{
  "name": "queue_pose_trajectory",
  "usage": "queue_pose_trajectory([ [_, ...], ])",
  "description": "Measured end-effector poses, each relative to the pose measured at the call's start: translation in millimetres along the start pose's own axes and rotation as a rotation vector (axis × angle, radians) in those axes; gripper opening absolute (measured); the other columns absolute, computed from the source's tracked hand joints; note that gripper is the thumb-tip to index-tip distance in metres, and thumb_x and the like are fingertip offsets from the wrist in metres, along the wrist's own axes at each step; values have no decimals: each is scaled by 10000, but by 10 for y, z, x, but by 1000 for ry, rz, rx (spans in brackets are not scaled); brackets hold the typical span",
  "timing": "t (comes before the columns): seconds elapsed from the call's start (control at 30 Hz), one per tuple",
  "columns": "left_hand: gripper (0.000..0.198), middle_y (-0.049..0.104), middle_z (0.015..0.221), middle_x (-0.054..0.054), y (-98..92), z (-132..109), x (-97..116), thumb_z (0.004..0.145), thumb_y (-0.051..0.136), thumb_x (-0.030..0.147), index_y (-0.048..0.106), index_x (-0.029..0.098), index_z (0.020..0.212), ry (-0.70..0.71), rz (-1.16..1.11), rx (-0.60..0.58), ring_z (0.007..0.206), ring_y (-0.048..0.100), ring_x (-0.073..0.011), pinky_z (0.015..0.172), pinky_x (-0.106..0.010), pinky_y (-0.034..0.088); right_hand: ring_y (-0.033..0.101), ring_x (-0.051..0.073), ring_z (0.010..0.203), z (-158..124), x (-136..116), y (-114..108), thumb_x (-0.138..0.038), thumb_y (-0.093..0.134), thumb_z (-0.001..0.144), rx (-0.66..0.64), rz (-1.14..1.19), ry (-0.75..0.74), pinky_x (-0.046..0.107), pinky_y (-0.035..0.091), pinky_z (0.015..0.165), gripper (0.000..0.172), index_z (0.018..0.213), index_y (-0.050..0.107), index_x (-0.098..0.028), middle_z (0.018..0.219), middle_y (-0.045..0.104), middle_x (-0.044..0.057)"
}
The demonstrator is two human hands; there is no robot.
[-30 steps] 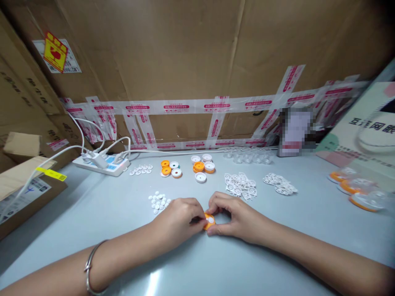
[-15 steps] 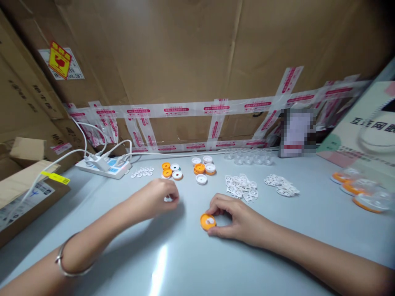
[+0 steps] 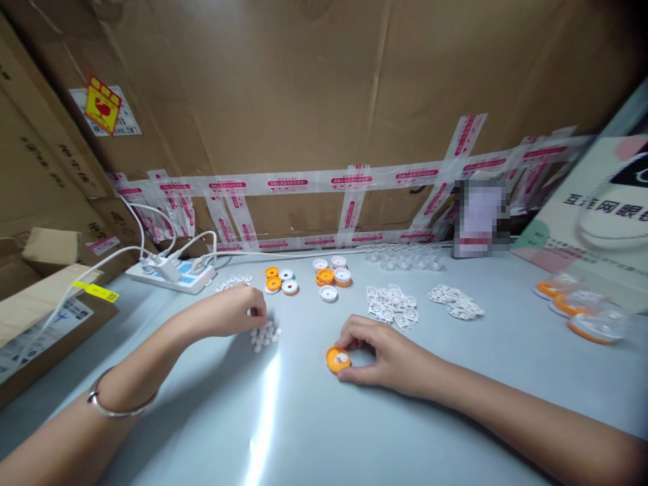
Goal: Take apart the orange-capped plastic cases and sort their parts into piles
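Observation:
My right hand (image 3: 379,351) holds an orange round case (image 3: 332,362) by its right edge, between thumb and fingers, low over the table. Small white pieces lie inside the case. My left hand (image 3: 235,310) hovers at the upper edge of a pile of small white discs (image 3: 264,337), fingers curled and pinched together; whether anything is between the fingertips is hidden. Behind the hands sit orange and white round cases (image 3: 290,287), with more white and orange ones (image 3: 328,293) to their right. Two heaps of white openwork parts, one nearer (image 3: 392,306) and one farther right (image 3: 455,302), lie beyond my right hand.
A white power strip (image 3: 172,272) with cables is at the back left, beside an open cardboard box (image 3: 55,331). Clear plastic parts (image 3: 405,258) and a pixelated upright object (image 3: 476,219) stand at the back. Domed orange-white pieces (image 3: 595,327) lie at the right.
My left hand has moved left and slightly up, uncovering the pile of small white discs. My right hand still holds the orange case in nearly the same place. The view has shifted slightly.

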State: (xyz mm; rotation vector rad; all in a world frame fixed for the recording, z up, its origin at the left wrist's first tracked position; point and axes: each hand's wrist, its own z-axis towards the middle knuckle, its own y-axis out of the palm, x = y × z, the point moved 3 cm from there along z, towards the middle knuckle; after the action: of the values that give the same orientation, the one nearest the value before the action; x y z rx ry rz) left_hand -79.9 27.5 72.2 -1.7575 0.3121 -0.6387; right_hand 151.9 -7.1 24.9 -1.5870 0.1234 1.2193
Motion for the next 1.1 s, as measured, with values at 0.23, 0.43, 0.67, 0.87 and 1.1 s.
queue_pose_trajectory([
  [0.23,180,625,810,-42,37,30,444,832,471,230,635,165,795,171,-62,295,755,563,-145,710,-248,420,539,139,738,12,15,24,-212,658,652,26,0,-18,254,443,684,145,782,603,-176,796,564,19],
  [0.43,138,622,859,-46,431,70,860,839,498,216,624,175,877,372,-46,323,791,562,-148,704,-265,404,526,129,697,21,17,54,-225,651,661,74,-16,-83,237,437,641,121,739,572,-179,743,539,6],
  [0.67,109,627,770,-30,621,166,880,816,535,210,634,177,782,268,57,357,726,570,-151,642,-274,352,501,119,658,21,23,63,-206,654,651,90,-44,-107,227,425,609,133,698,533,-180,705,518,-7],
  [0.87,139,653,782,-21,606,158,888,812,511,158,646,180,784,251,6,340,746,596,-144,672,-277,329,511,122,671,21,45,62,-228,656,659,93,-28,-96,227,423,615,137,713,543,-175,715,523,-3],
  [1.1,77,665,817,-17,605,190,869,794,578,212,648,190,818,218,-49,301,782,598,-153,696,-278,321,508,126,673,33,41,57,-232,683,642,75,-33,-84,228,417,616,170,699,534,-175,710,520,-5],
])
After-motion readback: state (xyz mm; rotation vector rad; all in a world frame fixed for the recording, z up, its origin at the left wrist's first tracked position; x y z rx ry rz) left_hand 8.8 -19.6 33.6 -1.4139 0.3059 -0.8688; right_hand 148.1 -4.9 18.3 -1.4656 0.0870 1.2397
